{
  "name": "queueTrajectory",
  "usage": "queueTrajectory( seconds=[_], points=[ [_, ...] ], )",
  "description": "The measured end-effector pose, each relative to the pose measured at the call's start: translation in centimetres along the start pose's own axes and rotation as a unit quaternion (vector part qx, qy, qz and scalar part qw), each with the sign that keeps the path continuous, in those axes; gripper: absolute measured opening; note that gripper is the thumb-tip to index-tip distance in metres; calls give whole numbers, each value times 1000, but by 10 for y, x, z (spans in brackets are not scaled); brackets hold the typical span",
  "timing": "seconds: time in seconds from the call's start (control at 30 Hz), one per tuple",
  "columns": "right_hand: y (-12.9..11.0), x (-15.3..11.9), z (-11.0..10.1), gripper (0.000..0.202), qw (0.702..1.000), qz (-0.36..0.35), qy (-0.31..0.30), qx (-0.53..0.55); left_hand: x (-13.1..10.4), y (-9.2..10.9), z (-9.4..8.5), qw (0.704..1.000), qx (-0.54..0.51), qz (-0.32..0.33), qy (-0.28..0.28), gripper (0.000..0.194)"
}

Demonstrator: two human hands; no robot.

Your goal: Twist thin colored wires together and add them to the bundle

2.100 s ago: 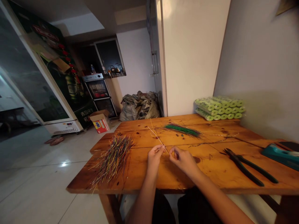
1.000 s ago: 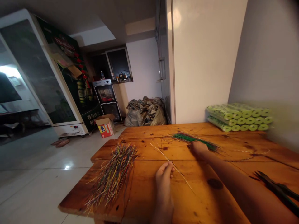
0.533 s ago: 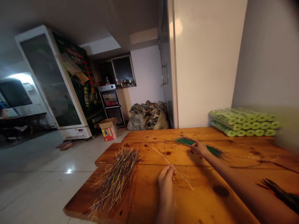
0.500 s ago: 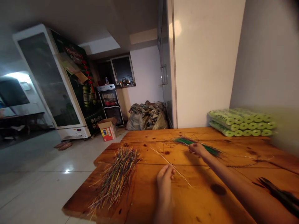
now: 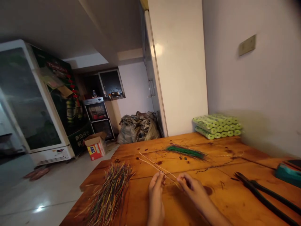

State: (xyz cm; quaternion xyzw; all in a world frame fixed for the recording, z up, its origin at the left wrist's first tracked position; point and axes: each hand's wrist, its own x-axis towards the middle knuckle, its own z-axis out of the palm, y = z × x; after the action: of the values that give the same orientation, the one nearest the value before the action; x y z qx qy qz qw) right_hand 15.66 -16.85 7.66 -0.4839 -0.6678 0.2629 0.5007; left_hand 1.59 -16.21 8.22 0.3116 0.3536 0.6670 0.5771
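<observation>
Head view, left to right: multicoloured bundle near left on table; left hand closed in a pinch partway along pale strands, long axis slanting far left to near right; right hand just right, nearer the near-right ends, fingertips pinched together on one strand; green bundle far side beyond both hands, roughly crosswise, right hand nearer; pliers well right
</observation>
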Motion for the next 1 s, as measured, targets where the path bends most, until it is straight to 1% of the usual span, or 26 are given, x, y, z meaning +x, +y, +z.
queueTrajectory(
  seconds=[0.13,0.27,0.37,0.53,0.67,0.8,0.9,1.0],
  points=[
    [1,0,-3,25,998,-16,-15,-59,0,1,1,999,-31,-10,8,23],
    [0,0,-4,23,996,-25,-28,-84,3,1,0,998,-57,-23,28,21],
    [-2,0,-5,22,995,-32,-39,-83,4,2,0,999,-49,-12,21,20],
    [-4,-1,-5,20,995,-23,-56,-79,3,2,-1,1000,-24,18,4,20],
    [-3,-2,-6,20,994,-20,-67,-81,3,0,-2,999,-19,29,8,21],
    [-5,-3,-7,19,991,-26,-71,-114,4,0,-2,1000,-1,26,17,22],
    [-4,-3,-7,22,989,-39,-53,-130,3,1,-1,999,14,29,7,25],
    [0,-2,-7,24,994,-48,-7,-95,2,3,1,999,32,21,-14,37]
  ],
)
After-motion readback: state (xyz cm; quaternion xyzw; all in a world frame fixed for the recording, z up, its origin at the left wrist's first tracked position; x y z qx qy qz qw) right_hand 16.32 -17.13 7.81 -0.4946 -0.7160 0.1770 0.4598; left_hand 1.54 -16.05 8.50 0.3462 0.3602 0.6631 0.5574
